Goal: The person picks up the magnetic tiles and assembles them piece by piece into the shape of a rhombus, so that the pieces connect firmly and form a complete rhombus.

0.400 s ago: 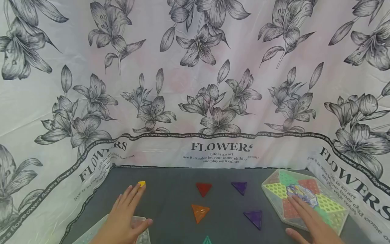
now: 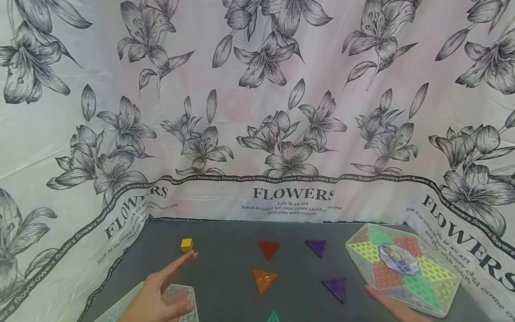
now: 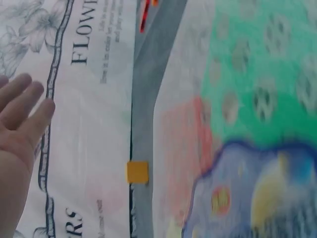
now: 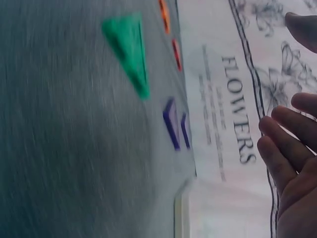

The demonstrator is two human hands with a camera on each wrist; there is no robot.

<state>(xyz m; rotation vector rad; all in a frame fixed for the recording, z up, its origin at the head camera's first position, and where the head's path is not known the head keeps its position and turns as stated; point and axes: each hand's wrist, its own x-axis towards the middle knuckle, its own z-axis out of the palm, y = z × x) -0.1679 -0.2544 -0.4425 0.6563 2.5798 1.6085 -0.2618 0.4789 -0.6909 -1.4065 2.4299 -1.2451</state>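
My left hand, fingers extended and holding nothing, hovers over a clear plastic box at the lower left. Just beyond its fingertips sits a yellow cube on the dark tabletop. In the left wrist view the straight fingers stand apart from the cube. My right hand is by the near left edge of a hexagonal box with a colored star pattern; most of it is cut off by the frame. The right wrist view shows its fingers loosely extended, with nothing in them.
Triangular tiles lie mid-table: red, orange, two purple, one farther and one nearer, and green at the bottom edge. White flower-printed cloth walls the back and sides.
The left hand has drawn back toward me and turned, uncovering the yellow cube. My right hand has dropped down and left, off the hexagonal box's top. Cube and tiles stay where they were.
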